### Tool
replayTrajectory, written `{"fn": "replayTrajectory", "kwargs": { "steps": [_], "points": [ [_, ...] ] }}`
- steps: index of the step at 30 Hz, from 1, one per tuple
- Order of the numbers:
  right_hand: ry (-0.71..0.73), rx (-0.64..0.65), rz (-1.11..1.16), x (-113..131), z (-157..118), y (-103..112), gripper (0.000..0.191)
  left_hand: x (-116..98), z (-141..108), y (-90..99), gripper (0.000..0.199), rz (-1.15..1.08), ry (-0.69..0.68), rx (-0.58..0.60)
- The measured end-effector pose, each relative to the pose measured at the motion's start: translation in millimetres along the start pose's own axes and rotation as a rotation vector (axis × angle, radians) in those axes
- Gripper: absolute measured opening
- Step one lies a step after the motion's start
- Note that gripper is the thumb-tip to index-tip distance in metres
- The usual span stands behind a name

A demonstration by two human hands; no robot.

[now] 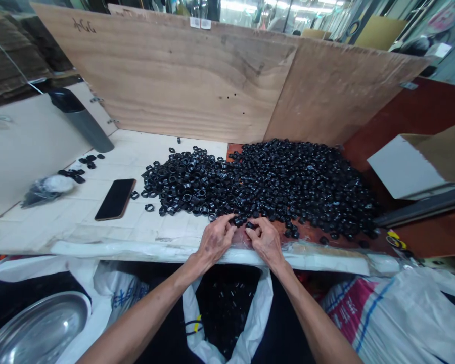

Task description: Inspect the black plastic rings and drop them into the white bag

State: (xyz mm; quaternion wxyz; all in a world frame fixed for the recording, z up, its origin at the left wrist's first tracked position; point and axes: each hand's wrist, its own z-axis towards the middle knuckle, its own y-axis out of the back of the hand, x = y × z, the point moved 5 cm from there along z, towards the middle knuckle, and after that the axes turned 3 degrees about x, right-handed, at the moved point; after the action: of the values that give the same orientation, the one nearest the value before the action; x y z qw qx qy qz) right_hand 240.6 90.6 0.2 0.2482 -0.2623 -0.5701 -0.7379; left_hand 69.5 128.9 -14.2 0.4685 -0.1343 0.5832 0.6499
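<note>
My left hand [215, 237] is at the front edge of the table, thumb and fingers closed at a small black plastic part [238, 221]. Close beside it, my right hand [265, 239] pinches another small black plastic part [251, 225] between thumb and forefinger. Beyond my left hand spreads a heap of black ring nuts [189, 174]. To its right, and touching it, lies a larger heap of small black cap-like pieces [303, 177]. Below my hands, an open white sack [264, 298] contains many black parts [227, 308].
A phone [116, 199] lies left of the ring nuts, with a grey bottle [87, 124] behind it. Wooden boards [197, 76] wall the back. At right are an open carton [405, 167] and a stuffed sack [405, 308]; a metal bowl [41, 328] is low left.
</note>
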Motion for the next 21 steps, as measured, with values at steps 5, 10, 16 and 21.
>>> {"fn": "replayTrajectory", "kwargs": {
  "steps": [5,10,16,21],
  "points": [
    [-0.062,-0.026,0.117,-7,-3,0,0.016,-10,9,-7.1,0.035,0.191,-0.019,0.07],
    [-0.128,0.022,0.326,-16,-4,-5,0.022,-13,9,-5.6,0.022,0.146,-0.068,0.056],
    [-0.165,0.039,0.417,-23,-4,-9,0.023,-6,6,1.6,0.014,-0.127,-0.083,0.04],
    [-0.141,0.014,0.355,-23,-4,-8,0.021,-5,7,-2.1,0.02,-0.086,-0.051,0.099]
  ]
}}
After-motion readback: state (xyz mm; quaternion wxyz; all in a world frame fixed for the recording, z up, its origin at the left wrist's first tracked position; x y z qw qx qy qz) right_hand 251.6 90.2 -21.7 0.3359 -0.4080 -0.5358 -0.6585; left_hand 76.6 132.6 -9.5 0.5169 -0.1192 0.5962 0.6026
